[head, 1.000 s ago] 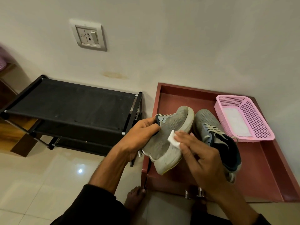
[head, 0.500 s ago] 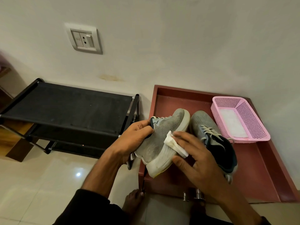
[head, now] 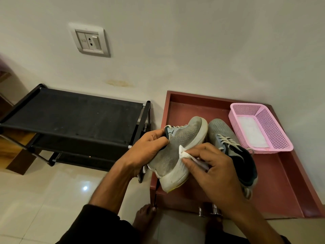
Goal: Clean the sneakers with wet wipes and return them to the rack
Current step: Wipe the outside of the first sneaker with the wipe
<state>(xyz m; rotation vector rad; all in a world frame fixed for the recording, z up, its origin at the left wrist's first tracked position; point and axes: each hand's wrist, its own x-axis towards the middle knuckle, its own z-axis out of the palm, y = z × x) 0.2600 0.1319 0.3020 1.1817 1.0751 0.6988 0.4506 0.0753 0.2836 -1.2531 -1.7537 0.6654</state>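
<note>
The left hand (head: pixel 149 152), at the centre of the frame, has its fingers curled round the collar and tongue end of a grey sneaker (head: pixel 177 154), thumb on top near the laces, holding it up on its side above the front left corner of a reddish-brown table (head: pixel 281 187). The right hand (head: pixel 216 171), just right of and below it, has its fingers bent and pinches a crumpled white wet wipe (head: pixel 186 154), pressing it against the sneaker where the grey mesh meets the white sole edge. The held sneaker lies between the two hands, toe pointing to the upper right of the frame, heel toward the lower centre; its mesh upper looks dull and scuffed, the thick white sole is smudged, with a sliver of yellow at the heel.

The second sneaker (head: pixel 233 148) sits on the table just right of the held one, partly hidden by the right hand, with pale laces and a dark lining. A pink basket (head: pixel 277 131) stands at the right of the frame near the wall, holding a white sheet. The black shoe rack (head: pixel 73 117) stands on the tiled floor at the left, well apart from the sneakers. A wall socket (head: pixel 89 40) is in the upper left. Bare feet (head: pixel 144 219) show at the bottom.
</note>
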